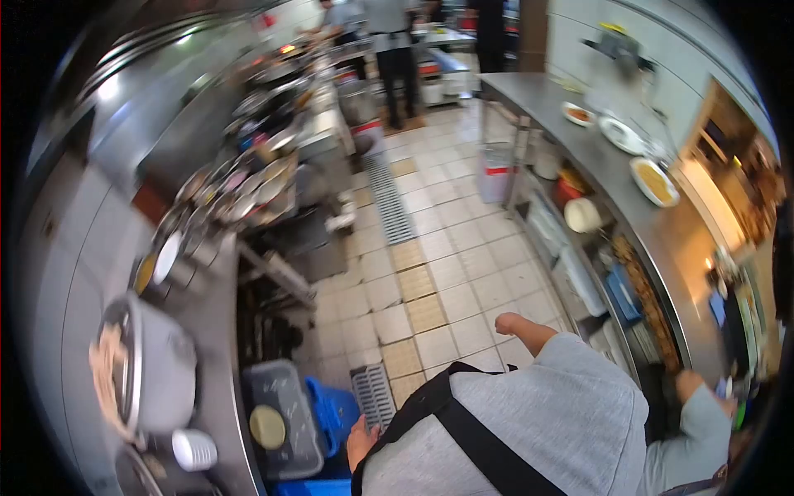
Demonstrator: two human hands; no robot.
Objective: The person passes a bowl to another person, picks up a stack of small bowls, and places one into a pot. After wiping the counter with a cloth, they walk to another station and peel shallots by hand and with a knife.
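I look down over my grey shirt and black apron strap [463,430] in a narrow kitchen aisle. My left hand [361,440] hangs at my side above a blue crate [335,409], and nothing shows in it. My right hand [689,385] comes out of a grey sleeve and rests at the edge of the steel counter [662,248] on the right. It is small and partly hidden, so its grip is unclear. A bare limb [521,328] pokes out past my shirt over the tiled floor.
On the left, a rice cooker [145,372], a white cup [195,449], a grey lidded bin [281,417] and a cooking line with pans [240,190]. Plates of food [653,180] sit on the right counter above stocked shelves. A floor drain [389,202] runs down the aisle. People [395,58] stand at the far end.
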